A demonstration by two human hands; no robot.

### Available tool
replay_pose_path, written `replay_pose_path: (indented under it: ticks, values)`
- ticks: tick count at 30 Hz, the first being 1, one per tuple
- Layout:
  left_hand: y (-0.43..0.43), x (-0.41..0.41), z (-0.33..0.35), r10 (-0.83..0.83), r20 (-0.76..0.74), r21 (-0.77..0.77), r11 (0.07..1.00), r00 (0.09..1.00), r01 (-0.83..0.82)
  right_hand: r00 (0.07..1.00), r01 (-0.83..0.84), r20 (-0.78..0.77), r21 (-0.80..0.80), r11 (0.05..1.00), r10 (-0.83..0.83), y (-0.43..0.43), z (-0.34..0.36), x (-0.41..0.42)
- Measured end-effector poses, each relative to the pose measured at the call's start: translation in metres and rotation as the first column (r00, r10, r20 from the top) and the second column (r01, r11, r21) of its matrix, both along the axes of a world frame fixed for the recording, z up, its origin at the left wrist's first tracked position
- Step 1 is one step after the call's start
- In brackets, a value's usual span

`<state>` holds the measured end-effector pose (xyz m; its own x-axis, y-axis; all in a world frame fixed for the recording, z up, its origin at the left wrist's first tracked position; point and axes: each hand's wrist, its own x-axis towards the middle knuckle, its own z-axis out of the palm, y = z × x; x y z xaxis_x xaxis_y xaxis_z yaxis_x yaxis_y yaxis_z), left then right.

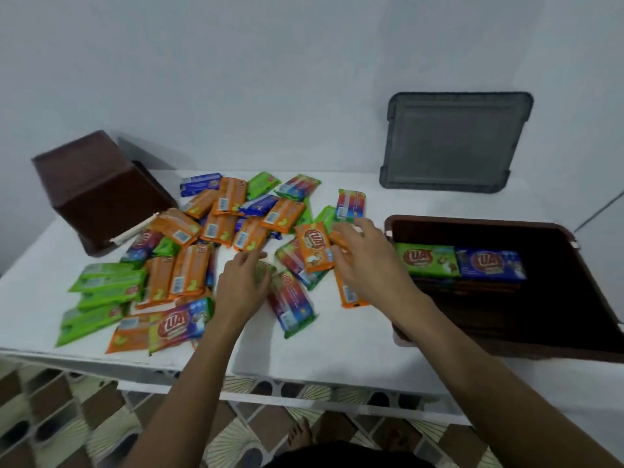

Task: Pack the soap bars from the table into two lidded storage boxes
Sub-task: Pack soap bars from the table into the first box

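Patterned floor tiles [67, 430] under white table [337, 346]

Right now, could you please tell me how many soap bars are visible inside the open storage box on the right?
2: a green soap bar on the left, a blue soap bar touching its right side, atop a stack; bars beneath are hidden.

A plain pale wall [270, 79] fills the upper frame, evenly lit. A white desk [337, 349] spans the middle. Patterned floor tiles [84, 427] in brown and cream show along the bottom.
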<state>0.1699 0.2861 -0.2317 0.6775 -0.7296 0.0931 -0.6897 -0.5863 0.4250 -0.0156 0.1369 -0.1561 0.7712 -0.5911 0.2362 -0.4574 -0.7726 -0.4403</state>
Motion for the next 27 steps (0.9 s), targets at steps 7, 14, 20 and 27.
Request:
replay_pose_path:
  ticks: [7, 14, 20, 27]
  values:
    - [0.007, 0.029, -0.010, -0.017, -0.048, 0.209, 0.978, 0.999, 0.026, 0.903, 0.233, -0.381, 0.041, 0.972, -0.201, 0.011, -0.051, 0.076]
    - [-0.002, 0.031, -0.004, 0.007, 0.028, 0.250, 0.968, 1.000, -0.014, 0.891, 0.333, -0.354, 0.086, 0.939, -0.284, 0.014, -0.060, 0.084]
    - [-0.010, 0.026, 0.016, 0.004, -0.028, 0.107, 0.994, 1.000, -0.001, 0.964, 0.246, -0.035, 0.498, 0.831, -0.265, 0.008, -0.043, 0.084]
    - [-0.032, -0.008, 0.064, -0.117, -0.137, -0.605, 0.796, 0.984, 0.011, 0.965, 0.135, 0.150, 0.424, 0.895, -0.217, -0.008, 0.012, 0.021]
